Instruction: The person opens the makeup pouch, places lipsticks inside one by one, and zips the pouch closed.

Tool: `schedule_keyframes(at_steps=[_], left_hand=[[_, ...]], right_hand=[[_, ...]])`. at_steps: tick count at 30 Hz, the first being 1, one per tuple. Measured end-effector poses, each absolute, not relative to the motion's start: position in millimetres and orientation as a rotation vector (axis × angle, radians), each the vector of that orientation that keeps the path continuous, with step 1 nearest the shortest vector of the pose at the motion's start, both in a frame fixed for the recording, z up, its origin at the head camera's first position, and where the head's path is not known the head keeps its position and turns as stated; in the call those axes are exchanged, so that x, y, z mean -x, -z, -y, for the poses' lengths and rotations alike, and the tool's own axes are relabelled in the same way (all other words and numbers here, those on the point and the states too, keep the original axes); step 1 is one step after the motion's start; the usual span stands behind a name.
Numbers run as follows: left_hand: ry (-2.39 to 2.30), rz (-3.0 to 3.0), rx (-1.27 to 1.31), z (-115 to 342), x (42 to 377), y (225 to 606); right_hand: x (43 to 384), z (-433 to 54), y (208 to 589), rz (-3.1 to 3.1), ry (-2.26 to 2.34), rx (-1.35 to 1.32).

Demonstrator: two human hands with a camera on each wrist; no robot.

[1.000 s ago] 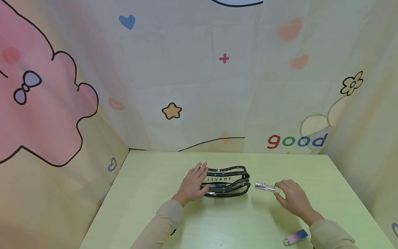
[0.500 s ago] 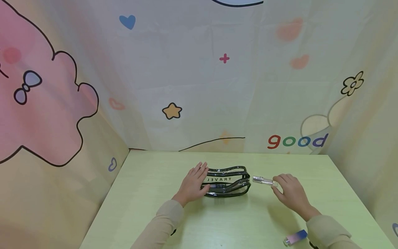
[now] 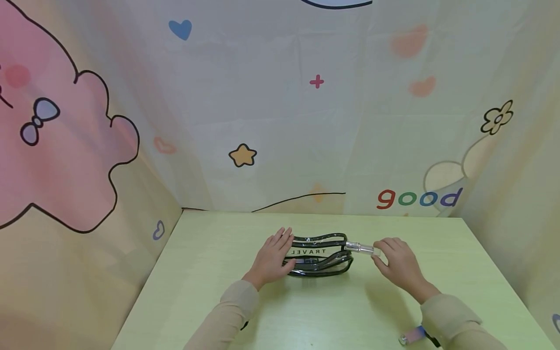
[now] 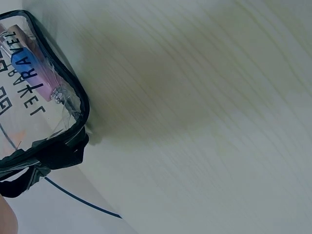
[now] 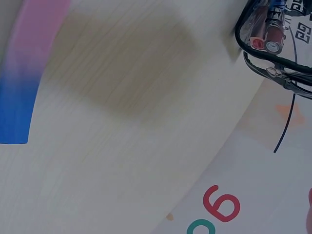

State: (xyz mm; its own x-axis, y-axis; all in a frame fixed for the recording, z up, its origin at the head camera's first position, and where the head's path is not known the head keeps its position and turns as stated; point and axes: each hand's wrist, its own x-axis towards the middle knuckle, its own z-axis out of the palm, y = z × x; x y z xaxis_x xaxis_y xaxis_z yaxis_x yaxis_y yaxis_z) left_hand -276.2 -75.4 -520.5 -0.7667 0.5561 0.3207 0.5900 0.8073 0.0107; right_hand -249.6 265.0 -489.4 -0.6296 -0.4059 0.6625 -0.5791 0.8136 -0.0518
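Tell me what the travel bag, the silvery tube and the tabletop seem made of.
Bag: probably clear, glossy plastic, since contents show through. Tube: shiny metal or metallised plastic; its bright highlights fit either. Tabletop: perhaps smooth laminate, judging by wood-grain streaks.

The light in the head view is soft and rather even, with pale shadows on the tabletop (image 3: 210,248) and small white glints on the transparent travel pouch (image 3: 321,254), while both wrist views appear greyer and dimmer, with broad, soft-edged shadows.
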Motion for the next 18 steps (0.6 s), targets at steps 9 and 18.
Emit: schedule_keyframes(at_steps=[9, 18], left_hand=[[0.158, 2.705, 0.878, 76, 276, 520], [0.156, 2.677, 0.889, 76, 277, 521]], right_hand=[[255, -248, 484, 2.339, -0.357, -0.748], [260, -225, 485, 2.332, -0.373, -0.772]])
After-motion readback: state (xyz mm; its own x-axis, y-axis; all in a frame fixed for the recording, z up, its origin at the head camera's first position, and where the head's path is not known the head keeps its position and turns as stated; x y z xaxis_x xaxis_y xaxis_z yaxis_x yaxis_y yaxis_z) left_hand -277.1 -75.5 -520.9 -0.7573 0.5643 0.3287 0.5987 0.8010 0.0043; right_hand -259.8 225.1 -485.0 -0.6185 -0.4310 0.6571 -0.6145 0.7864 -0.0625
